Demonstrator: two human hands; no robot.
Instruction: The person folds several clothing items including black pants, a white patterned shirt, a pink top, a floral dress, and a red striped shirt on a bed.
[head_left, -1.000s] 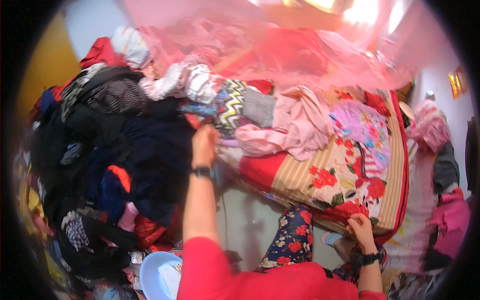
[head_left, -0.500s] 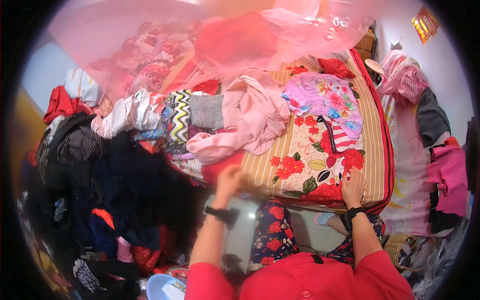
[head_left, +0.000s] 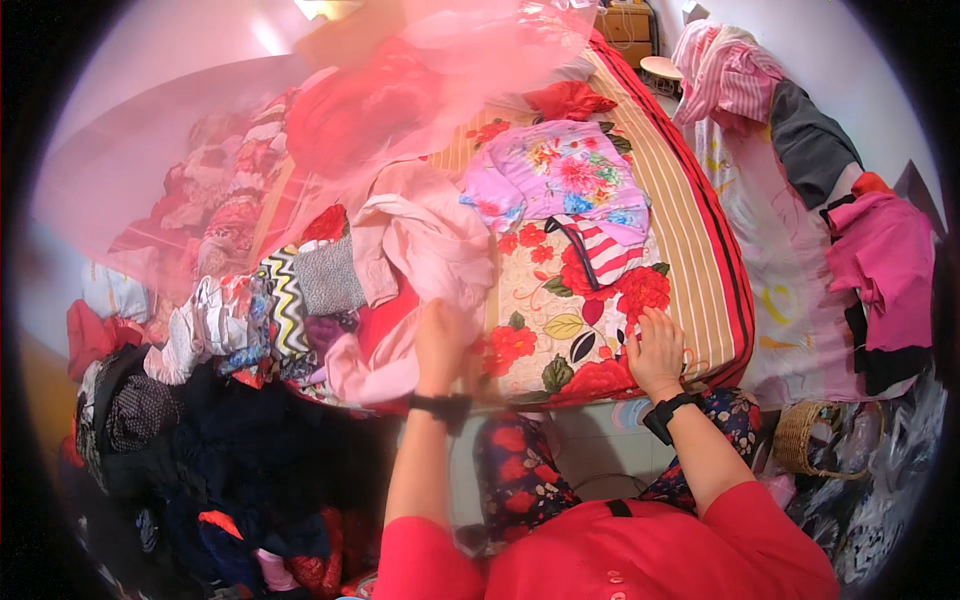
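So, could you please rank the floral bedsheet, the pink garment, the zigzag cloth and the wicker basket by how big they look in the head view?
1. Floral bedsheet
2. Pink garment, by the left hand
3. Zigzag cloth and wicker basket: these look alike in size, and fisheye bending near the rim makes ranking them unsure.

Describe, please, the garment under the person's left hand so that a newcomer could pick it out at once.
Start at the bed with its striped, red-flowered cover. Along its left half lies a heap of clothes; the left hand rests on the pale pink garment there. It is plain and crumpled, unlike the zigzag-patterned cloth to its left and the flowered purple top to its right.
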